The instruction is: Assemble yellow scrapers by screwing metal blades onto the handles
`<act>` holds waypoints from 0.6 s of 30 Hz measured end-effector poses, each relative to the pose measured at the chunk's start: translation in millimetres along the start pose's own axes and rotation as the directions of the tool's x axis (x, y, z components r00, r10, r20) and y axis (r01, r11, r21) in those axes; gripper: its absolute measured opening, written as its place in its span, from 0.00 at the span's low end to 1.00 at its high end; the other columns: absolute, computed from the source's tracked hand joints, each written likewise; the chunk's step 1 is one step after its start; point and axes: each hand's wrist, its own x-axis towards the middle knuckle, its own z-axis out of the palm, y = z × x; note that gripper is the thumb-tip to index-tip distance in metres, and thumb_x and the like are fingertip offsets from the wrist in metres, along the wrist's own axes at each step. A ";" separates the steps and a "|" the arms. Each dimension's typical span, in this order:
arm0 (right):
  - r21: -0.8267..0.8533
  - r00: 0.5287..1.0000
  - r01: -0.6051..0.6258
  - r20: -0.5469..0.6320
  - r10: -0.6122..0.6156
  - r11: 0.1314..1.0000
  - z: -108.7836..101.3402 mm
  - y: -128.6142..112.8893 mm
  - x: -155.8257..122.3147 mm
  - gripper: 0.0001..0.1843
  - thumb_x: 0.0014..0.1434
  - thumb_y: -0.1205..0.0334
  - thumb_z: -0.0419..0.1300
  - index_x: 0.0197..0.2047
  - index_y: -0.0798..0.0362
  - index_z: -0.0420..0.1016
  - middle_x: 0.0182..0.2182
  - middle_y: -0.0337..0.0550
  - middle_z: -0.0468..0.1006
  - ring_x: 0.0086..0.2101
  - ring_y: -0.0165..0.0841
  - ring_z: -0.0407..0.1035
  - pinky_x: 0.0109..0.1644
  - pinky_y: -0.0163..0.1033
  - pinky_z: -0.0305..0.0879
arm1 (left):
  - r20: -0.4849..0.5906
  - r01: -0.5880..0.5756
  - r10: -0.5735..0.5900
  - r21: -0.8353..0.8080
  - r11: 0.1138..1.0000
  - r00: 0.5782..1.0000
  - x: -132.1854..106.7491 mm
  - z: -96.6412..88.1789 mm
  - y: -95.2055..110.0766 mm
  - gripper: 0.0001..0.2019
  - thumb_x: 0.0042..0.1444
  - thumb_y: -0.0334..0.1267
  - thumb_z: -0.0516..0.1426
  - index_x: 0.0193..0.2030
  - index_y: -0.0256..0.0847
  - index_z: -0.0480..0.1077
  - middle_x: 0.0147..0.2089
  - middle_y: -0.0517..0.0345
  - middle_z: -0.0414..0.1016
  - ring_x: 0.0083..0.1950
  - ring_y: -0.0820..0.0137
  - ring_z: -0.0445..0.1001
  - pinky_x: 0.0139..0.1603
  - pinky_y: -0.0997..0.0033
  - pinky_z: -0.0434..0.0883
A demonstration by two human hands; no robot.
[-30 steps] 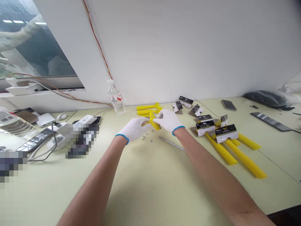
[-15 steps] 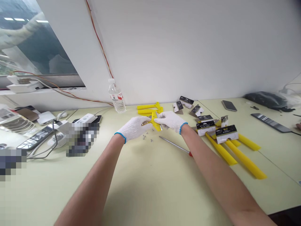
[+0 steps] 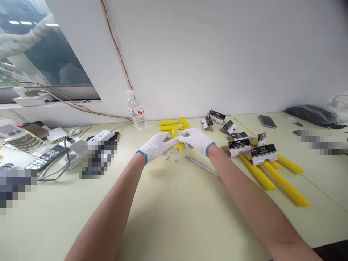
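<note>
My left hand (image 3: 158,144), in a white knit glove with a blue cuff, is closed around a yellow scraper (image 3: 174,133) above the table. My right hand (image 3: 198,139), gloved the same way, pinches a silver metal strip (image 3: 185,146), apparently the blade, along the right edge of the scraper head. Fingers cover part of the head, and the handle is mostly behind the left hand. Several small screws (image 3: 168,156) lie just below the hands. A screwdriver (image 3: 201,166) rests near my right wrist, its handle end mostly behind the forearm.
Two yellow scraper handles (image 3: 174,127) lie behind the hands. On the right are several yellow scrapers (image 3: 285,185) with black-and-white cards (image 3: 263,154), and loose cards (image 3: 217,116) farther back. A water bottle (image 3: 137,113) stands by the wall. A power strip (image 3: 102,136), cables and phones sit left.
The scraper has turned slightly and shifted a little left, and my left thumb now reaches across its head. My right fingers stay at the metal strip. The view has shifted slightly.
</note>
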 end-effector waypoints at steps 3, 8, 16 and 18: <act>-0.080 0.999 -0.028 0.029 0.031 0.996 -2.3 -2.3 -0.6 0.38 0.74 0.34 0.45 0.38 0.59 0.81 0.30 0.45 0.77 0.38 0.22 0.76 0.37 0.16 0.64 | -0.044 0.029 -0.031 -0.056 0.998 0.999 -3.4 -5.8 -2.9 0.17 0.60 0.55 0.57 0.34 0.42 0.69 0.32 0.58 0.72 0.30 0.70 0.69 0.30 0.72 0.65; -0.282 0.988 -0.080 0.106 0.114 0.956 -5.4 -12.0 6.6 0.28 0.78 0.45 0.49 0.53 0.63 0.77 0.48 0.51 0.74 0.51 0.32 0.72 0.58 0.37 0.72 | -0.159 0.126 -0.133 -0.052 0.991 0.978 -8.3 -25.4 -12.9 0.18 0.60 0.55 0.57 0.32 0.42 0.68 0.27 0.59 0.69 0.27 0.71 0.66 0.28 0.72 0.61; -0.507 0.878 -0.047 0.390 0.278 0.861 3.2 -31.4 31.6 0.12 0.61 0.64 0.67 0.47 0.58 0.86 0.44 0.49 0.78 0.44 0.34 0.73 0.50 0.33 0.68 | -0.207 0.156 -0.163 -0.050 0.987 0.965 -12.0 -43.3 -17.2 0.17 0.58 0.55 0.58 0.32 0.43 0.67 0.26 0.58 0.69 0.27 0.70 0.66 0.28 0.70 0.60; -0.513 0.864 -0.022 0.422 0.275 0.858 3.7 -32.2 35.9 0.14 0.58 0.66 0.68 0.48 0.56 0.87 0.44 0.48 0.79 0.43 0.34 0.73 0.46 0.31 0.66 | -0.199 0.164 -0.166 -0.029 0.986 0.966 -12.7 -44.5 -16.4 0.18 0.58 0.56 0.57 0.31 0.43 0.65 0.26 0.58 0.69 0.27 0.69 0.66 0.28 0.70 0.59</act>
